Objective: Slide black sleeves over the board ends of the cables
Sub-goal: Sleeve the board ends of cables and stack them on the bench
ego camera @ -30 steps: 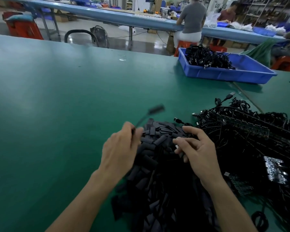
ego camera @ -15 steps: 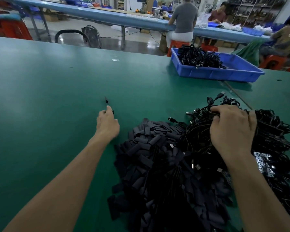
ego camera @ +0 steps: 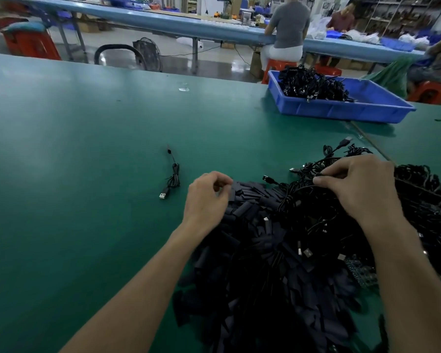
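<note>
A heap of flat black sleeves covers the green table in front of me. To its right lies a tangle of black USB cables with small circuit boards. One coiled cable lies alone on the table, left of the heap, its sleeved end pointing away. My left hand sits at the heap's far left edge, fingers curled around a black sleeve. My right hand rests on the tangle and pinches a cable from it.
A blue tray with bundled black cables stands at the far right of the table. Beyond the table's far edge are a floor fan, red stools and people seated at a long blue bench.
My left hand laid the sleeved cable on the table to the left, then drew back to the sleeve heap. My right hand moved from the sleeves to the cable tangle.
</note>
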